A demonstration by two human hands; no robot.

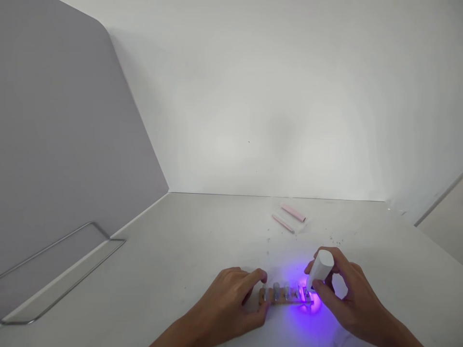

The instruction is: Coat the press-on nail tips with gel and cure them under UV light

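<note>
My right hand [349,291] is wrapped round a white handheld UV lamp [321,266]. The lamp tilts downward and throws violet light on the right end of a narrow wooden strip [278,302]. Several clear or silvery nail tips [276,291] stand in a row along the strip; those at the right end are washed out by the glow. My left hand [237,299] pinches the strip's left end between thumb and fingers, steadying it on the white table [173,270].
Behind the strip, a slim pink pen [283,223] and a wider pink stick [293,212] lie on clear film. Dark specks [336,240] dot the table nearby. A bent metal rod [77,289] runs along the left edge; a white wall [253,106] rises behind.
</note>
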